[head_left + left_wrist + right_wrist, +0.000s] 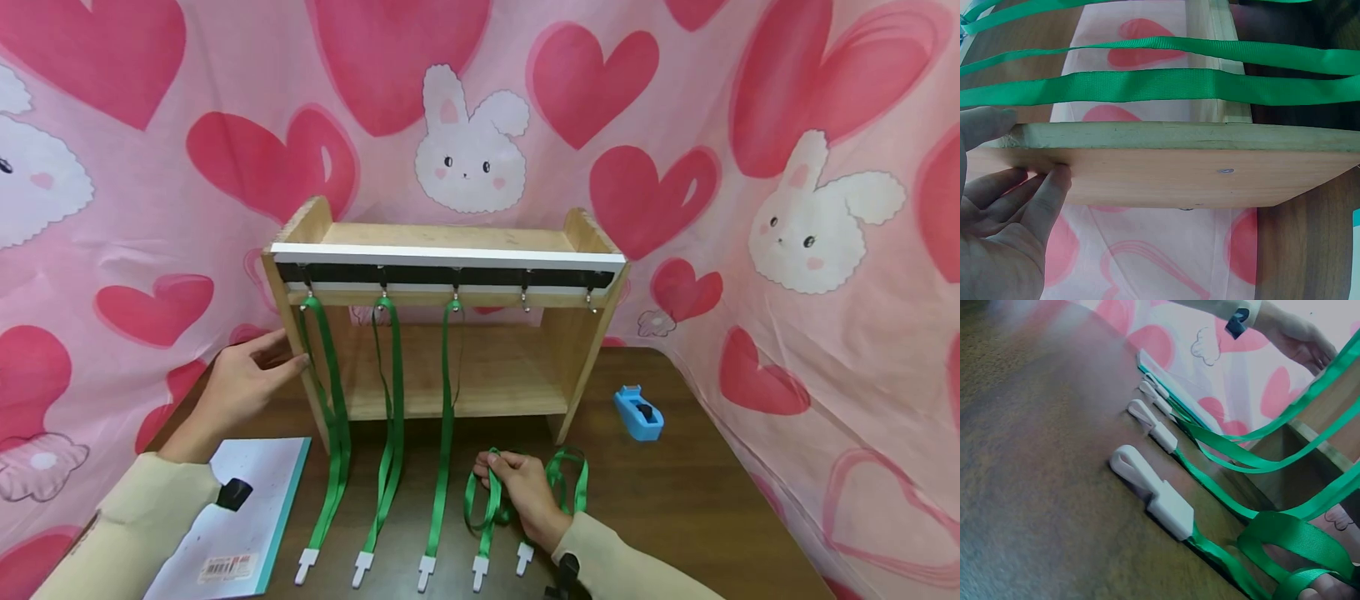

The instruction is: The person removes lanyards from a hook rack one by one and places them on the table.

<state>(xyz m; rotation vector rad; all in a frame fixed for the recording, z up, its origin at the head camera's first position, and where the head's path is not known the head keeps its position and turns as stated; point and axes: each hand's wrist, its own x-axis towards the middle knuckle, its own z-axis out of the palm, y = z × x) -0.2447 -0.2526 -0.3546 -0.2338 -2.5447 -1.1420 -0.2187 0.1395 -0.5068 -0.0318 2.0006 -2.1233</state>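
Observation:
A wooden shelf point(517, 367) stands on the table, with a row of small hooks under its black-and-white front strip point(491, 277). My left hand point(240, 385) holds its left side panel point(1147, 169), thumb at the front edge and fingers against the outer face. Three green lanyards hang from hooks: a left one point(339, 442), a second point(396, 417) and a third point(446, 417). My right hand point(531, 493) pinches a looped green lanyard point(486, 537) low before the shelf; its white clip point(1169, 506) lies on the table. Another green lanyard point(580, 492) lies partly behind this hand.
A blue tape dispenser point(640, 414) sits right of the shelf. On the left, a white notebook point(258, 483) with a teal edge lies under my left forearm. The dark wooden table point(675, 500) meets a pink heart-and-rabbit cloth point(465, 33) behind and at the sides.

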